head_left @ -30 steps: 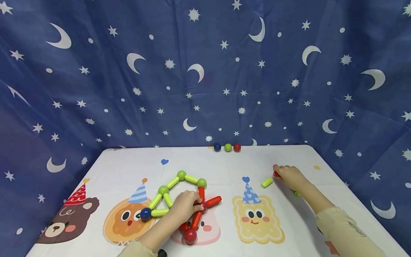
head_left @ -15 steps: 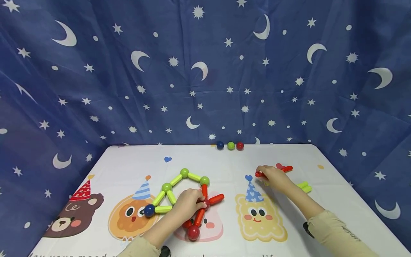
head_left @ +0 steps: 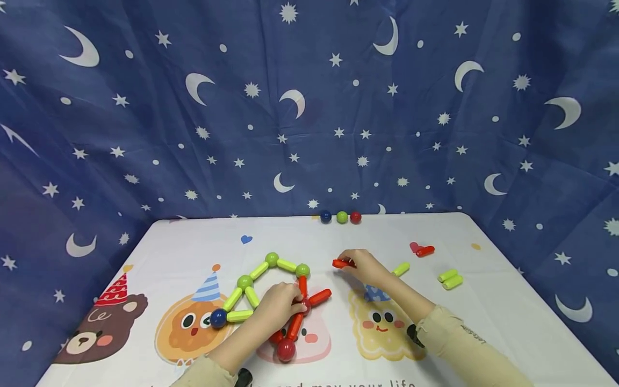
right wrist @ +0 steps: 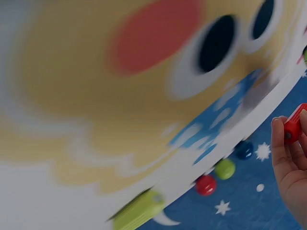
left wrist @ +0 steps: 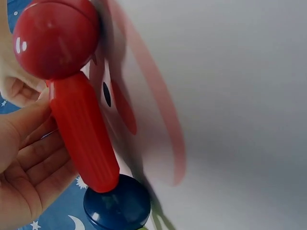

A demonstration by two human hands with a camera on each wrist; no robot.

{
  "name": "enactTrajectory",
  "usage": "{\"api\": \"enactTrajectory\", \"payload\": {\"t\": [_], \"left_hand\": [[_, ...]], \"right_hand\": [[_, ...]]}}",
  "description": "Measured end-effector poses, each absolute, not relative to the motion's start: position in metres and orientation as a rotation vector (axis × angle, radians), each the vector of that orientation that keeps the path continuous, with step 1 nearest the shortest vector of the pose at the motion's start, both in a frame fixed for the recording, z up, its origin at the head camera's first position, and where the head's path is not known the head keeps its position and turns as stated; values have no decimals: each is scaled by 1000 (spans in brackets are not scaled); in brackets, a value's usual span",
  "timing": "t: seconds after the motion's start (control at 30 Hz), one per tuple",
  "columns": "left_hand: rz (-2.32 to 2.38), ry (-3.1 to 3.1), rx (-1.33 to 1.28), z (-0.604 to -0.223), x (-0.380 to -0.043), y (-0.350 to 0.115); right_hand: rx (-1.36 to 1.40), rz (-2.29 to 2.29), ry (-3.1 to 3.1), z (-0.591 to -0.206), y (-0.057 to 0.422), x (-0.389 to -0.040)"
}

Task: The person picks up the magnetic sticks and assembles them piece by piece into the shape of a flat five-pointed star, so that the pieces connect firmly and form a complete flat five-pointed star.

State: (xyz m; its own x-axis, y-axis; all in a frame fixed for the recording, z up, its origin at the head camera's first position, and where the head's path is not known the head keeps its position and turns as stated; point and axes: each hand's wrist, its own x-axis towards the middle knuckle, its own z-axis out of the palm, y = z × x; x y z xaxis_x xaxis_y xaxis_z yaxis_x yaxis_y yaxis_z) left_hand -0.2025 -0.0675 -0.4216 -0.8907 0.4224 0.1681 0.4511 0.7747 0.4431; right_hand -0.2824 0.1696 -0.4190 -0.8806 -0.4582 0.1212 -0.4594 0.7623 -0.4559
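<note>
A flat frame of magnetic rods and balls lies on the table, with green balls (head_left: 245, 282), green rods (head_left: 239, 316), a blue ball (head_left: 218, 318) and red rods (head_left: 319, 298). My left hand (head_left: 278, 307) pinches a red ball (head_left: 306, 307) at the frame's right side, its wrist hiding part of the frame. A red rod (left wrist: 84, 132) joins a red ball (left wrist: 55, 40) and a blue ball (left wrist: 117, 203) in the left wrist view. Right of the frame, my right hand (head_left: 365, 267) pinches a loose red rod (head_left: 341, 263) between thumb and fingers.
Several loose rods lie at right: a red rod (head_left: 425, 251), a pair of green rods (head_left: 450, 279) and a single green rod (head_left: 401, 269). Along the back edge sit a blue ball (head_left: 326, 216), a green ball (head_left: 342, 217) and a red ball (head_left: 355, 217), before a starry curtain (head_left: 411, 161).
My right hand has picked up a red rod from the far right and carried it left toward the frame. The left hand has kept its place on the red ball.
</note>
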Motion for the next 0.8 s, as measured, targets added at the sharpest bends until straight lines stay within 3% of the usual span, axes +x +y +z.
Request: {"api": "enactTrajectory", "payload": {"t": [0.43, 0.8], "left_hand": [[-725, -2902, -709, -423, -206, -66], [-722, -2933, -668, -422, -203, -66]], "right_hand": [[863, 897, -2997, -430, 119, -288], [842, 1003, -3077, -424, 118, -286]]}}
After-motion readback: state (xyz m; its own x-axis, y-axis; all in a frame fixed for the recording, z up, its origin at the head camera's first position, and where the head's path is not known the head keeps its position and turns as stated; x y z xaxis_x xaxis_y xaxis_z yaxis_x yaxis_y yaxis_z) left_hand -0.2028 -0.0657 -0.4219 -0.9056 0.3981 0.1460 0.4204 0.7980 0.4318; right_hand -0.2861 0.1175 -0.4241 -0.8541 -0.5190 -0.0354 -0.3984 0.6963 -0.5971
